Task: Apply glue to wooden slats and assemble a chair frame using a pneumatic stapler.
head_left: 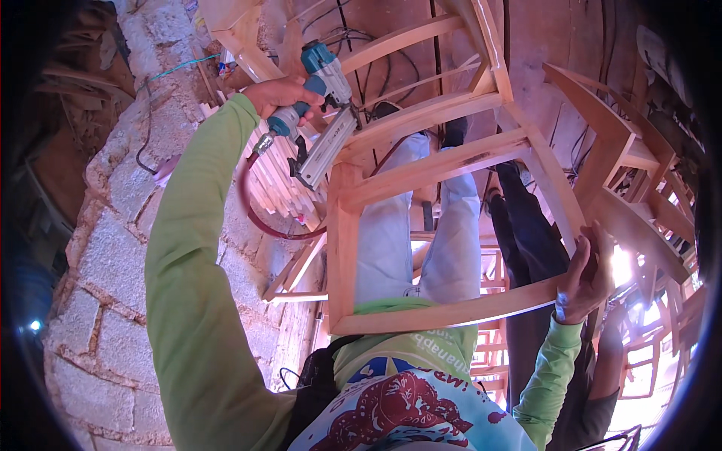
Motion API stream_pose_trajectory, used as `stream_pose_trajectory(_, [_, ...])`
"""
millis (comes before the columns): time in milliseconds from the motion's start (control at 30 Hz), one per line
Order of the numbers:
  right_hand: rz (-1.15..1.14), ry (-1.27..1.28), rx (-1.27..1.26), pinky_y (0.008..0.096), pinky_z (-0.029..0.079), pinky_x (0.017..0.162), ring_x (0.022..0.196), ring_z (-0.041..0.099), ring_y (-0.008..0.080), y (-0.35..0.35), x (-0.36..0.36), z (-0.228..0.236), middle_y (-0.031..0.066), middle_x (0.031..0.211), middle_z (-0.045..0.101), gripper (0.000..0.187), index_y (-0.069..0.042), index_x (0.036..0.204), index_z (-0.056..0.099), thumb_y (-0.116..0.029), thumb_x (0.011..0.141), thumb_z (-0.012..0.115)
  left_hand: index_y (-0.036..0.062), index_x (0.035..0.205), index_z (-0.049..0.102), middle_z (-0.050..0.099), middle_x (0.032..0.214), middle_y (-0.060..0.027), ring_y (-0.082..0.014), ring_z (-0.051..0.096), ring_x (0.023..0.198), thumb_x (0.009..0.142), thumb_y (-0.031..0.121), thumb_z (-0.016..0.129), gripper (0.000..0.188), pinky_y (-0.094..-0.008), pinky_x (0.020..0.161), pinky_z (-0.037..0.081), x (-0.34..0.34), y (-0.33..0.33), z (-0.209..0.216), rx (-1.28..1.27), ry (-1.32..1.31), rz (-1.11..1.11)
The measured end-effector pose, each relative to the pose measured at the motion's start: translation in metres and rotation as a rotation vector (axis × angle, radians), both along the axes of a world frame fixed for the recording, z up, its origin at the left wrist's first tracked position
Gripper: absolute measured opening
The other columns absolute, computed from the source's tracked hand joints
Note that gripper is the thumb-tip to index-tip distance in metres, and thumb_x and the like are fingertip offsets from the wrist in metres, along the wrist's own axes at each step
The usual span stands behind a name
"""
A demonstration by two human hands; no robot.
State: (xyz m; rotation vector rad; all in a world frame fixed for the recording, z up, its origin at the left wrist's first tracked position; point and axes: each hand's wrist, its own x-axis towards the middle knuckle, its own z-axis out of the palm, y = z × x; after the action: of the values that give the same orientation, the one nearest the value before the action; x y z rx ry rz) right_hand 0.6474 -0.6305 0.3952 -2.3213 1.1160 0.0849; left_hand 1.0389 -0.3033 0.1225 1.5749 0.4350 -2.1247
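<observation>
My left hand is wrapped round the grip of a teal and grey pneumatic nail gun, its nose against or very near a rail of a pale wooden chair frame. A dark red air hose runs from the handle's end and curves down behind the frame. The frame is tilted in front of my legs, with its near rail across my waist. At its right near corner my right hand grips the wood, thumb up along the side; some fingers are hidden. Whether the nose touches the wood cannot be told.
A rough block wall stands at the left, with thin wooden strips stacked beside it. More wooden chair frames crowd the right. Close by on the right stands another person in dark trousers. Cables lie on the floor.
</observation>
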Motion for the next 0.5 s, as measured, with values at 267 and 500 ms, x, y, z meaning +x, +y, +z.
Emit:
stream_pose_trajectory(267, [0.002, 0.005, 0.026, 0.0281, 0.053, 0.086, 0.099, 0.068, 0.0186, -0.001, 0.002, 0.003, 0.0137, 0.107, 0.068, 0.029, 0.007, 0.128, 0.062, 0.003, 0.100, 0.055, 0.0036, 0.117, 0.055, 0.067, 0.105, -0.0081, -0.0086, 0.058, 0.065, 0.096, 0.015, 0.067, 0.027, -0.0257, 0.053, 0.054, 0.005, -0.009, 0.018, -0.173, 0.028, -0.052])
stream_pose_trajectory(500, [0.032, -0.003, 0.000, 0.0286, 0.054, 0.080, 0.092, 0.069, 0.0201, -0.002, 0.010, 0.002, 0.0146, 0.101, 0.068, 0.027, 0.007, 0.123, 0.064, 0.000, 0.097, 0.058, 0.0005, 0.116, 0.056, 0.066, 0.099, -0.0111, -0.0119, 0.060, 0.068, 0.097, 0.018, 0.068, 0.029, -0.0280, 0.055, 0.055, -0.010, -0.071, 0.011, -0.265, -0.004, 0.013])
